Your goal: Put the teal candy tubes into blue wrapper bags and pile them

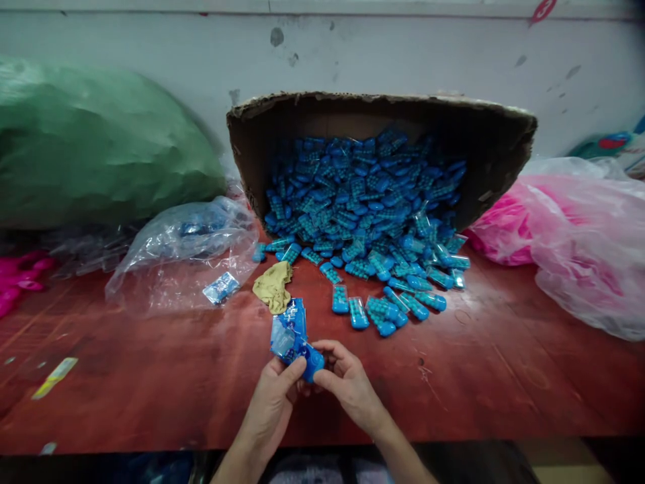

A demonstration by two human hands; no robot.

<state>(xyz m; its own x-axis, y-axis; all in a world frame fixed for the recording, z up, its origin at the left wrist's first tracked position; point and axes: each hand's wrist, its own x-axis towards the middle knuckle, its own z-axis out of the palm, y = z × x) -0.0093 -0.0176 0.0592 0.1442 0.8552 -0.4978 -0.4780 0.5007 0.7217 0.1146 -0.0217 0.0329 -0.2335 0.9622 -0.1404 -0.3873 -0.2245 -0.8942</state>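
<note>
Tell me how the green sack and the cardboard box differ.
The green sack is rounded and bulging, while the cardboard box has ragged edges. The box gapes open, with blue containers spilled onto the red table; the sack shows no opening, its contents hidden. Both sit near the wall.

- Upper centre: cardboard box [246, 151] on its side on the table [151, 383], capsule containers [353, 188] inside and spilling out before it
- Upper left: sack [101, 148], behind a plastic bag [166, 235]
- Left of the containers: crumpled cloth [273, 288]
- Lower left: strip [55, 378] on the table
- Right edge: plastic wrapping [584, 235], beside the box
</note>
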